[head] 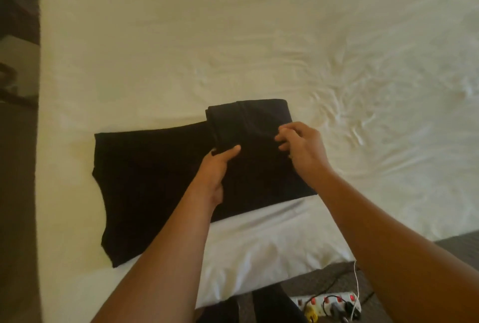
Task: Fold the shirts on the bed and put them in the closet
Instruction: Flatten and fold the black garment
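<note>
From the head camera, a black shirt (160, 180) lies partly folded on the white bed (233, 37), close to the bed's near edge and toward its left side. Its right part is doubled over into a thicker layer, while the left part lies flat in a single spread. The left hand (216, 167) grips the folded edge of the shirt, thumb on top. The right hand (302, 145) pinches the cloth of the folded layer with curled fingers. On the floor beside the bed's near edge lies a white power strip (328, 306) with plugs.
</note>
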